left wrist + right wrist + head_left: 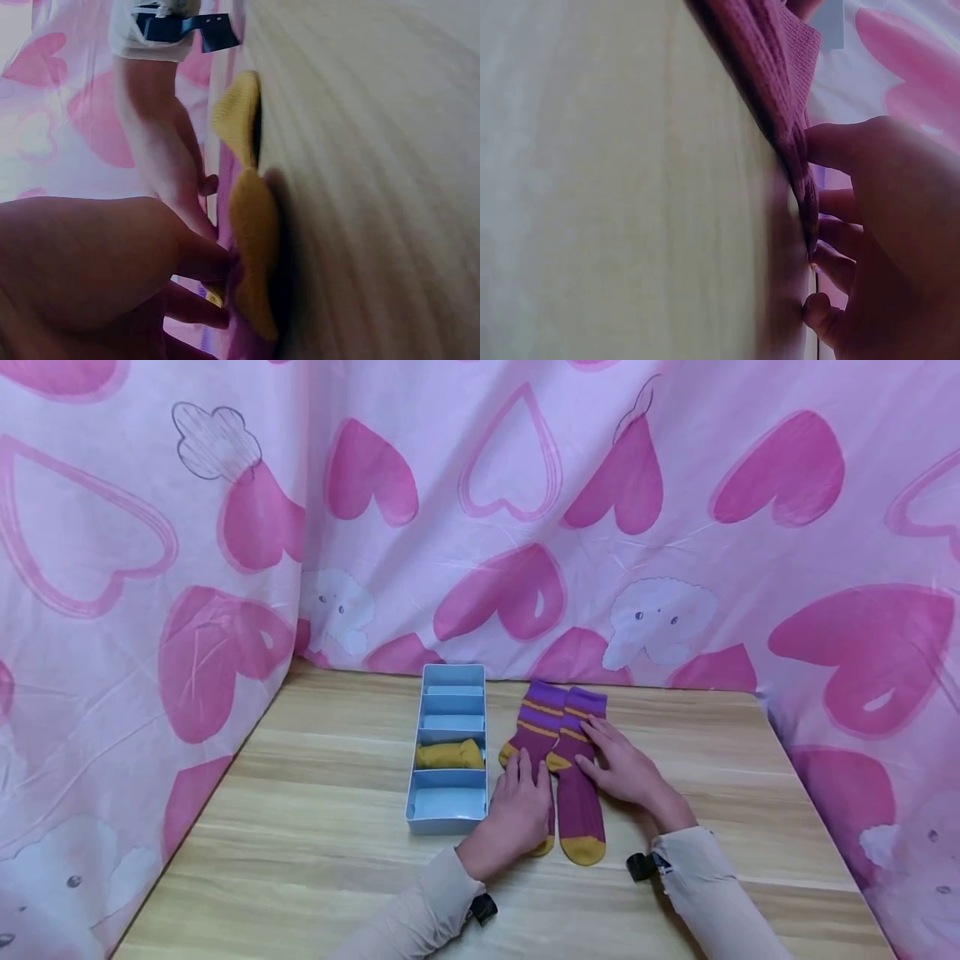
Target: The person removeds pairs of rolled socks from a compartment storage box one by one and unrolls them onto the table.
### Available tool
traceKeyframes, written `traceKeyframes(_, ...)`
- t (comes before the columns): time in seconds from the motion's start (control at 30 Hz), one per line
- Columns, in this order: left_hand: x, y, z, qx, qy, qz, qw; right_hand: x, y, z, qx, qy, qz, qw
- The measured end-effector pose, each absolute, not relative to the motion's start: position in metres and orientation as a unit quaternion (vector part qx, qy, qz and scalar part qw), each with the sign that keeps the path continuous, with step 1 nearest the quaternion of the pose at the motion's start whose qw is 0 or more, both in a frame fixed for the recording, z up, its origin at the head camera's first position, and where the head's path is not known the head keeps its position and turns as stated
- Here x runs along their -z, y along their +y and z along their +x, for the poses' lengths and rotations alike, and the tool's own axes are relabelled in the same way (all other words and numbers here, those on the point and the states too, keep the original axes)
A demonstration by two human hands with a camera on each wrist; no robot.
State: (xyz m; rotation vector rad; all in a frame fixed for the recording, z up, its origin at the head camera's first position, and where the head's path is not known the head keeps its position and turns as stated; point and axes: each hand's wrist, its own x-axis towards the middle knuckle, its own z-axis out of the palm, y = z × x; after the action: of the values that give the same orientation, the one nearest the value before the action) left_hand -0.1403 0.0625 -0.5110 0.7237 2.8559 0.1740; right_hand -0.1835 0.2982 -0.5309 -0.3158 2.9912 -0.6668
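Striped Socks (570, 781) Lying Flat Beneath Both Hands

And here they are, a pair of long socks stretching side by side across the tabletop (300, 843), just right of a divided box (447, 827). Their mustard toes are pointing this way, deep maroon is running up the feet, mustard is marking the heels, and farther off the purple cuffs are showing thin mustard stripes.

Now the hands! The left hand (519, 810) is reaching in lower, palm down, its fingers extending loosely and resting on the left sock (542, 714), covering much of its foot. A little beyond, the right hand (622, 768) is coming in from the side, fingers stretching out and touching the right sock (581, 810) near the ankle, thumb parting from the rest. Neither hand is gripping the fabric.

Pale beige sleeves (712, 885) are creasing at the wrists. From the right wrist, the maroon knit is showing fine ribbing. The wooden surface is carrying light, streaky grain. The box, smooth and pale blue, is dividing into four compartments, with a mustard cloth roll (450, 754) sitting in the second from the near end. Behind everything, a pink heart-print curtain (495, 602) is hanging in soft wrinkles.
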Motion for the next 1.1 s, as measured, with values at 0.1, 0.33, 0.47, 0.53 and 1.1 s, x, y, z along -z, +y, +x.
traceKeyframes(0.1, 0.503, 0.063, -0.14, -0.065, 0.963, 0.242, 0.102, 0.53, 0.298, -0.185, 0.222, 0.969, -0.104, 0.032)
traceKeyframes(0.33, 0.481, 0.058, -0.138, -0.113, 0.952, 0.279, 0.051, 0.532, 0.298, -0.183, 0.23, 0.968, -0.092, 0.036)
traceKeyframes(0.47, 0.474, 0.049, -0.144, -0.133, 0.939, 0.316, -0.016, 0.533, 0.299, -0.184, 0.235, 0.967, -0.095, 0.027)
traceKeyframes(0.53, 0.472, 0.044, -0.149, -0.149, 0.93, 0.331, -0.052, 0.532, 0.298, -0.185, 0.239, 0.966, -0.101, 0.012)
traceKeyframes(1.1, 0.466, -0.029, -0.189, -0.264, 0.9, 0.327, -0.113, 0.52, 0.242, -0.186, 0.313, 0.922, -0.179, -0.143)
